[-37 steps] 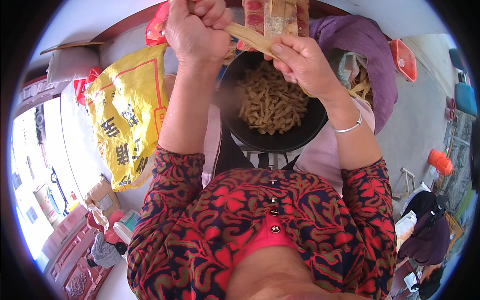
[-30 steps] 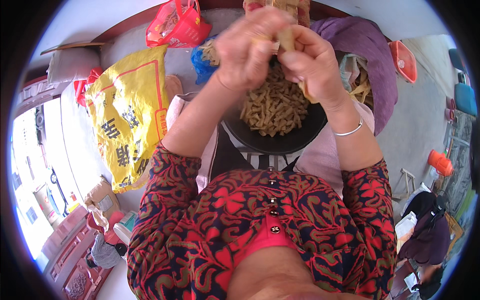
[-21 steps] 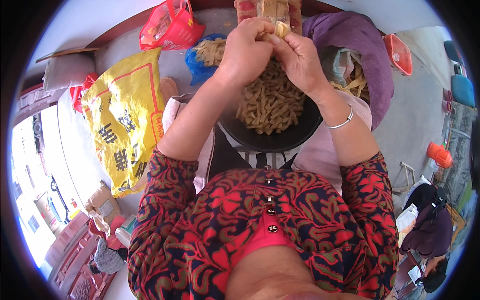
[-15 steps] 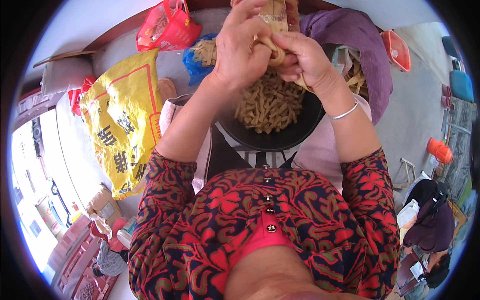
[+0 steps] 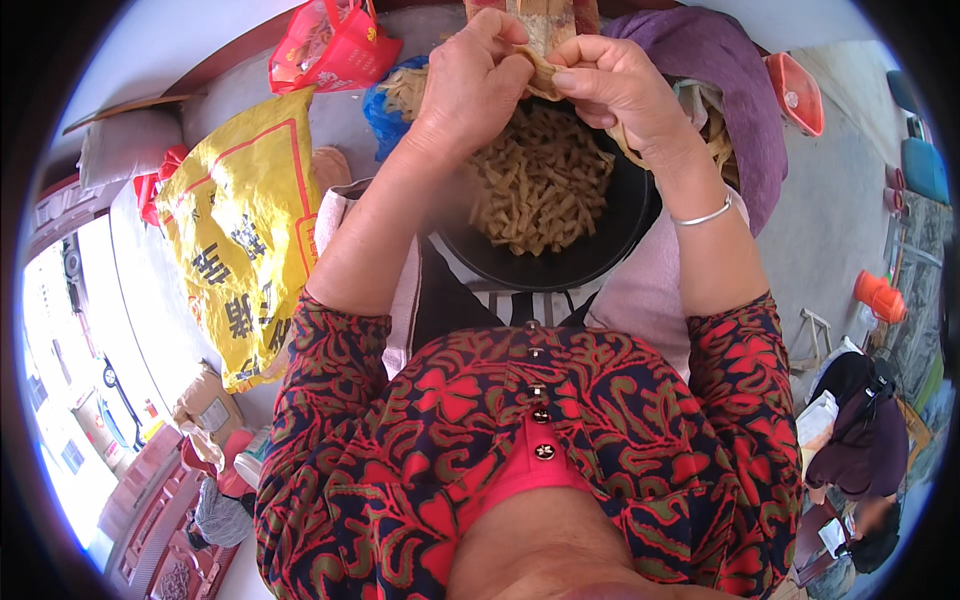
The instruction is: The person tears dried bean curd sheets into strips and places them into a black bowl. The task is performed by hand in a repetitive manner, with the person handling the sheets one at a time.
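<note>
A pale tan, bendy strip (image 5: 540, 80) is stretched between my two hands above a black bowl (image 5: 540, 278). My left hand (image 5: 470, 85) pinches one end of it between thumb and fingers. My right hand (image 5: 637, 98), with a silver bangle at its wrist, grips the other side. A loose tail of the strip hangs below my right palm. Many short tan pieces (image 5: 545, 195) lie heaped in the bowl, which rests at my lap between pinkish cloths. Behind my hands, a wooden board (image 5: 548, 28) shows in part.
Left stand a yellow printed sack (image 5: 245, 220), a red bag (image 5: 330, 55) and a blue plastic bag (image 5: 385, 125) of tan strips. Right lie a purple cloth (image 5: 745, 110), more strips and a red basket (image 5: 795, 95). Another person (image 5: 865, 430) is at the lower right.
My hands have spread slightly apart. The strip, bunched in a loop earlier, is now drawn out between them, and more of the bowl's contents shows below.
</note>
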The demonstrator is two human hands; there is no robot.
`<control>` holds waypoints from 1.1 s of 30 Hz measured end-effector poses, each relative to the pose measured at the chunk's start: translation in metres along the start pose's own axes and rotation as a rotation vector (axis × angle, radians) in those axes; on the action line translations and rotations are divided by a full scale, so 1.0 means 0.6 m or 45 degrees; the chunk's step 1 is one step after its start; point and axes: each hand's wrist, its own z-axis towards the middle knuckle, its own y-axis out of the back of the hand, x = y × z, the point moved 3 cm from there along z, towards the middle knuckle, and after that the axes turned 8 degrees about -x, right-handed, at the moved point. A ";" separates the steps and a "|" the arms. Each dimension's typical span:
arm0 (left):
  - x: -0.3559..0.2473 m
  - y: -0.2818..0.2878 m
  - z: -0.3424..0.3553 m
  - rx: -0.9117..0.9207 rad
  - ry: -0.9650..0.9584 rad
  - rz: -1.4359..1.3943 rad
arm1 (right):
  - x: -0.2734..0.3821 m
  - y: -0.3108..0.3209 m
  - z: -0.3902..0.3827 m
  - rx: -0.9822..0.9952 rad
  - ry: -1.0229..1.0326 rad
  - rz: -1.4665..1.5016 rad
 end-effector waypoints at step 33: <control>0.008 0.015 -0.006 0.542 -0.640 0.185 | 0.006 0.021 -0.004 -0.077 0.486 -0.607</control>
